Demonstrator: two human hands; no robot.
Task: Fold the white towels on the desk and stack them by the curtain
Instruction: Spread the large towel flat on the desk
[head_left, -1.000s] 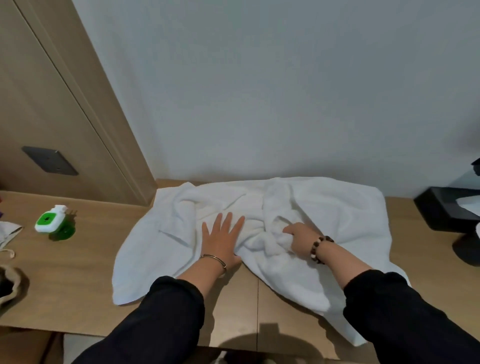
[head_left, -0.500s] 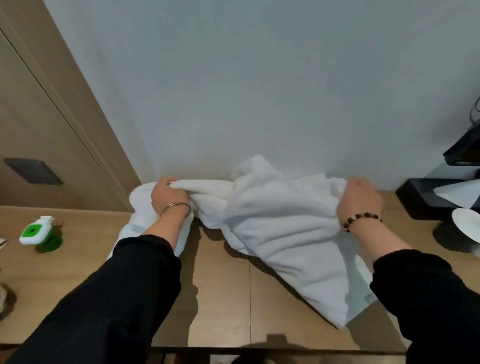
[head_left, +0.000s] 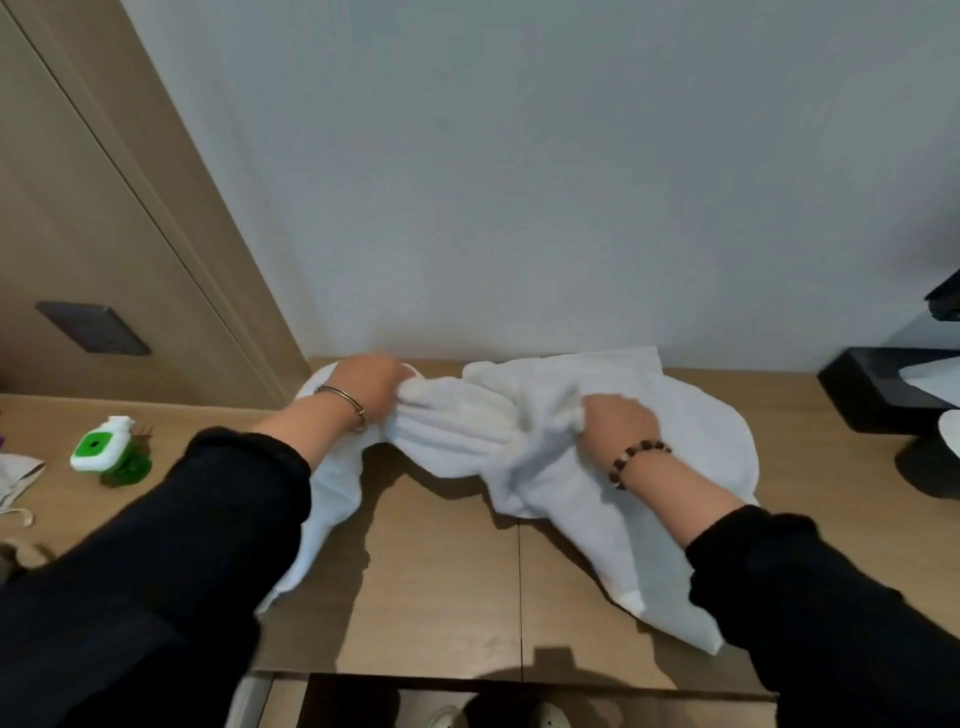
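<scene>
- White towel (head_left: 696, 436): it is spread over the back half of the desk (head_left: 441, 571). Its nearest corner is laid close to the front edge at the right, and a second tail is trailed toward the front edge at the left.
- Between the two tails a broad patch of smooth wood-grain top is left open, crossed by one straight seam running front to back.
- The cloth is seen to be thick, soft terry, drawn into a rope-like twist between the hands and heaped in rumpled folds at the right.
- The right hand (head_left: 618, 423) is curled into those folds and a bunch of cloth is grasped; dark round beads are worn at the wrist.
- The left hand (head_left: 371, 387) is clenched round the towel's left end near the back edge; a thin metal bangle is worn at the wrist.
- A green-and-white bottle (head_left: 101, 447) is stood toward the left edge, well apart from the towel.
- A black, square-cornered box (head_left: 878, 389) is set near the back right corner.
- The towel's far edge is laid along the back edge, at the foot of a plain pale wall (head_left: 519, 182).
</scene>
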